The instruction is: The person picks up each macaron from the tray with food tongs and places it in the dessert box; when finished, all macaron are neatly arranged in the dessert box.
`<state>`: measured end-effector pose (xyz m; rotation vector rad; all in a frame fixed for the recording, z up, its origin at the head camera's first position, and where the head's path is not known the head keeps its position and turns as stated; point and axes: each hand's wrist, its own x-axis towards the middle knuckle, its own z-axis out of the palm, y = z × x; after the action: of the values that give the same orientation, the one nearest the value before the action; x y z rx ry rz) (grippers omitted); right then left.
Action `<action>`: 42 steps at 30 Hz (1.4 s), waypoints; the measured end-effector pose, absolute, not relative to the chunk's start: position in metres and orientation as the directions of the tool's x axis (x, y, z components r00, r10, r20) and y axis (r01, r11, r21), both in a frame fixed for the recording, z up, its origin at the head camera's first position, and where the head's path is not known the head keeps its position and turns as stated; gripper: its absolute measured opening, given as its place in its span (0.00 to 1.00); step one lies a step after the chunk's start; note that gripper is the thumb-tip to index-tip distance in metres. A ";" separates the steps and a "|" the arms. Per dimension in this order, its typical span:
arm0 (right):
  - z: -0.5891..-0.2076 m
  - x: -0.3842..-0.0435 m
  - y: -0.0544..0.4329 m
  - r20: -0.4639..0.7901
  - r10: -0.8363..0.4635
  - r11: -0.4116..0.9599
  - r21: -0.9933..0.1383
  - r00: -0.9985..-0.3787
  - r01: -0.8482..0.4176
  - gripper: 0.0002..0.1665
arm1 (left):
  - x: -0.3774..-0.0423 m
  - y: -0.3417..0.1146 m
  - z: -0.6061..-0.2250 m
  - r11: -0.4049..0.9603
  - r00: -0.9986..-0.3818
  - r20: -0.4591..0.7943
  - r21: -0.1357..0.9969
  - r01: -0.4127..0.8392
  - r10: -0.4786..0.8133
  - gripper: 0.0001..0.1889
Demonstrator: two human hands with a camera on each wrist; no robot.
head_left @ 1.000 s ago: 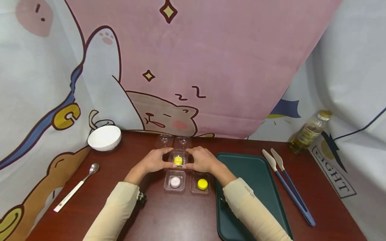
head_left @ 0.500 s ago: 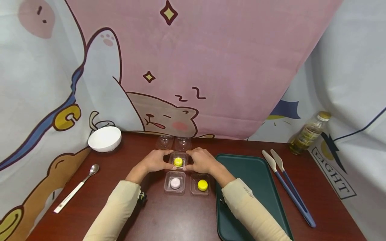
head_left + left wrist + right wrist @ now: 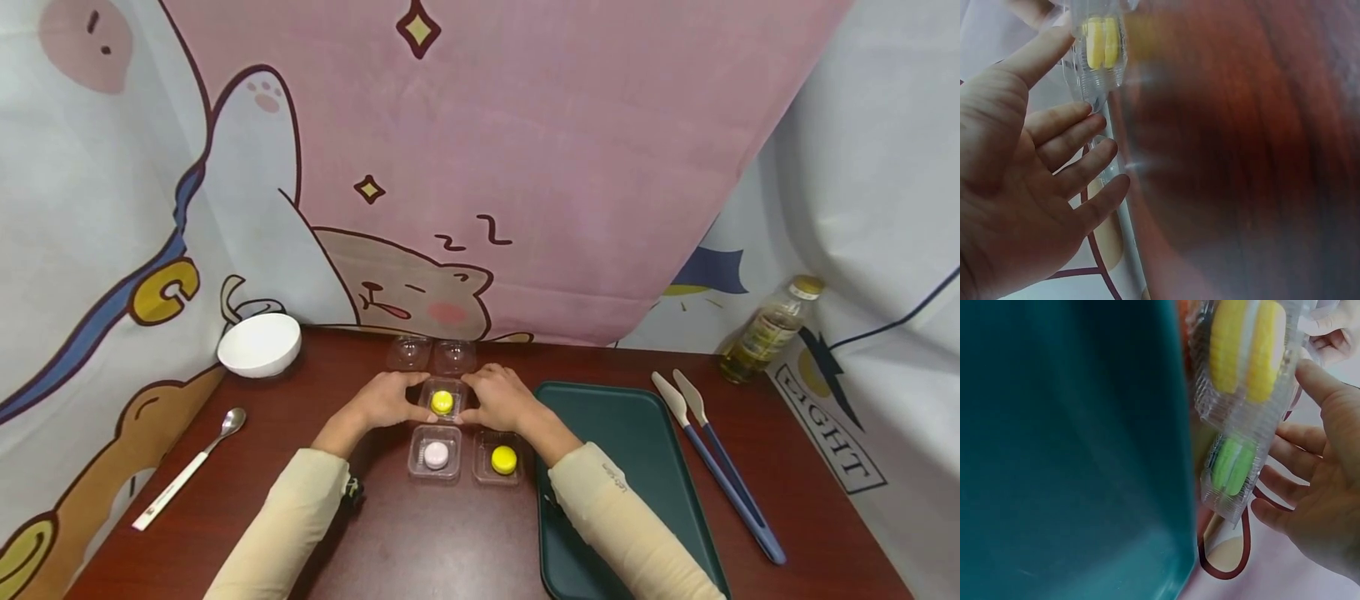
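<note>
A small clear plastic box point(image 3: 457, 390) holding a yellow macaron point(image 3: 442, 402) stands between my hands. My left hand point(image 3: 384, 401) grips its left side, thumb at the near edge and fingers toward the far edge. From the right, my right hand point(image 3: 501, 401) grips the same box in the same way. In the left wrist view the macaron point(image 3: 1102, 42) shows side-on beside the left thumb. Nearer to me sit two more clear boxes, with a pale pink macaron point(image 3: 436, 455) and a yellow macaron point(image 3: 504, 460). A boxed green macaron point(image 3: 1234, 464) shows only in the right wrist view.
Two clear domed plastic pieces point(image 3: 455, 356) lie at the back edge. A dark green tray point(image 3: 607, 433) lies under the right forearm. Blue-handled tongs point(image 3: 723, 471) and an oil bottle point(image 3: 768, 332) are at right. A white bowl point(image 3: 260, 345) and a spoon point(image 3: 187, 471) are at left.
The box between my hands appears to lie slightly flatter than a second ago. My hands have barely moved, and the other boxes stay where they were.
</note>
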<state>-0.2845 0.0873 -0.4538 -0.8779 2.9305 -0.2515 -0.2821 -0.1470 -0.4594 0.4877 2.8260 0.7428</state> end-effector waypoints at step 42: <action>-0.450 -0.283 0.080 -0.052 -0.535 0.836 -0.175 -0.843 -0.519 0.44 | -0.279 -0.158 -0.461 0.817 -0.902 -0.119 0.485 0.312 0.415 0.39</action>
<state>-0.2834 0.0801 -0.4497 -0.8388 2.9150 -0.2355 -0.2792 -0.1581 -0.4609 0.5640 2.7817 0.6876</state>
